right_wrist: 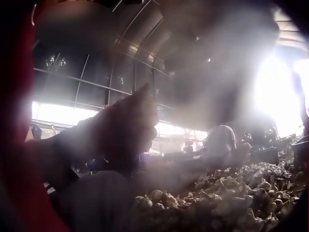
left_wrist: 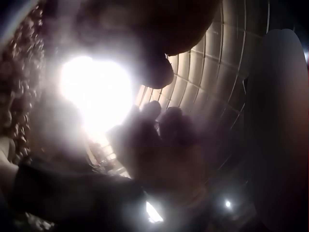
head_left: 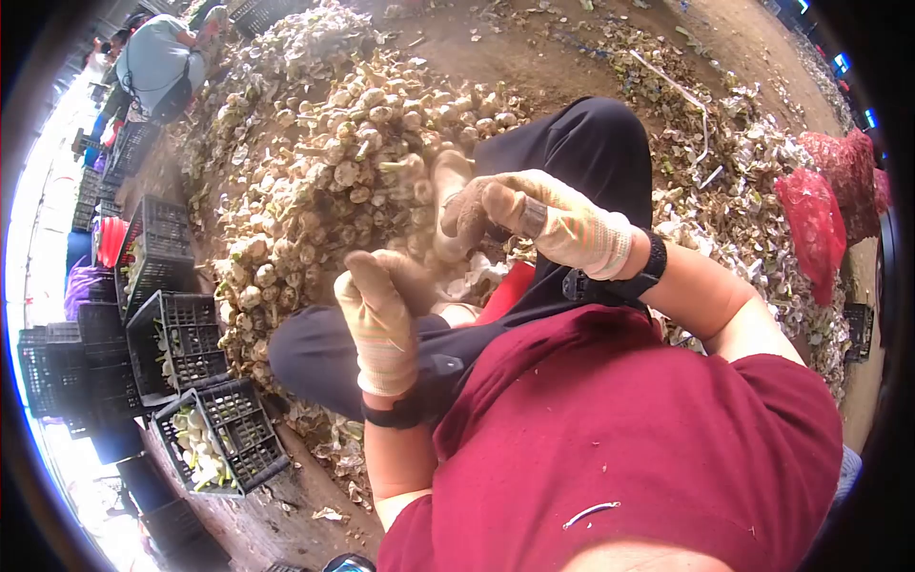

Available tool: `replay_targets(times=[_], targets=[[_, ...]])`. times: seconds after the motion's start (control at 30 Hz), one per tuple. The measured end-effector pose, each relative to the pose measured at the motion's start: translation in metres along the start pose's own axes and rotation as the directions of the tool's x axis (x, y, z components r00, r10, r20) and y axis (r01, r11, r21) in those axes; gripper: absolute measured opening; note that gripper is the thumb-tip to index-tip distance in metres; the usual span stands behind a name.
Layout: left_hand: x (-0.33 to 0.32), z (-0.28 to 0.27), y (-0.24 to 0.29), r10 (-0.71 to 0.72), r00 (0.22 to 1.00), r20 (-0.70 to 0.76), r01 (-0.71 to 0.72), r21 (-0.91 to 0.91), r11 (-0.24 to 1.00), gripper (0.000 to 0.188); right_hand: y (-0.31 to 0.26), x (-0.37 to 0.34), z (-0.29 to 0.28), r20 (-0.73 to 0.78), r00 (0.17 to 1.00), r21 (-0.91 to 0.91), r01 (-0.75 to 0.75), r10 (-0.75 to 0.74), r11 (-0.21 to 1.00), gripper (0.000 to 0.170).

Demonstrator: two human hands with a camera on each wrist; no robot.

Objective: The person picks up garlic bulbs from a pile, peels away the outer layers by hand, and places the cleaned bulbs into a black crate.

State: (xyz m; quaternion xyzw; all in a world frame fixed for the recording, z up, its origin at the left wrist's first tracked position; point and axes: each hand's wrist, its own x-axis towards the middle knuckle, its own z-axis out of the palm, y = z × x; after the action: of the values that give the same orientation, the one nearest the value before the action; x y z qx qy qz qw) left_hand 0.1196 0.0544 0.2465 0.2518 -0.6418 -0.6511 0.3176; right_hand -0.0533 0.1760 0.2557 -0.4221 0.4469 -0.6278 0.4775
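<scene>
In the head view my left hand (head_left: 377,315), in a cream knit work glove, is raised over my left knee with its fingers bent loosely and nothing visible in them. My right hand (head_left: 558,219), gloved alike with soiled fingertips and a band of tape (head_left: 533,218) round one digit, hovers over my lap, its fingers loosely bent. A gap separates the two hands, and the air between them looks hazy. Beyond them lies a large heap of garlic bulbs (head_left: 357,143). The right wrist view shows the left hand (right_wrist: 128,123) dark and blurred; glare washes out the left wrist view.
Black plastic crates (head_left: 176,338) line the left, one crate (head_left: 272,448) beside pale trimmed stalks (head_left: 202,453). Garlic peelings (head_left: 734,181) cover the ground at right, near red mesh bags (head_left: 815,224). Another person (head_left: 160,67) sits at the far left. My bent knees (head_left: 600,143) flank the hands.
</scene>
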Motion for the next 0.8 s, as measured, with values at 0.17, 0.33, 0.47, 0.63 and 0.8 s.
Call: replay_targets(times=[0.17,0.33,0.47,0.63,0.8], targets=[[0.010,0.010,-0.003,-0.160,0.966,0.205,0.257,-0.844,0.470,0.047,-0.001,0.015,0.019,-0.035,0.994,-0.116,0.096,-0.101,0.989,0.059],[0.010,0.020,-0.004,0.016,0.939,0.343,0.336,-0.928,0.158,0.061,0.023,0.030,0.030,-0.143,0.964,-0.566,0.105,-0.222,0.818,0.102],[0.011,0.036,-0.008,-0.272,0.914,0.300,0.366,-0.900,0.236,0.069,0.041,0.047,0.018,-0.357,0.918,-0.388,0.021,-0.171,0.921,0.107],[0.036,0.046,-0.012,-0.125,0.881,0.456,0.471,-0.822,0.321,0.090,0.048,0.077,-0.006,-0.515,0.843,-0.155,0.085,-0.154,0.984,0.081],[0.057,0.062,-0.038,-0.306,0.883,0.356,0.468,-0.724,0.507,0.091,0.072,0.094,-0.058,0.001,0.916,-0.895,0.179,-0.401,0.408,0.043]])
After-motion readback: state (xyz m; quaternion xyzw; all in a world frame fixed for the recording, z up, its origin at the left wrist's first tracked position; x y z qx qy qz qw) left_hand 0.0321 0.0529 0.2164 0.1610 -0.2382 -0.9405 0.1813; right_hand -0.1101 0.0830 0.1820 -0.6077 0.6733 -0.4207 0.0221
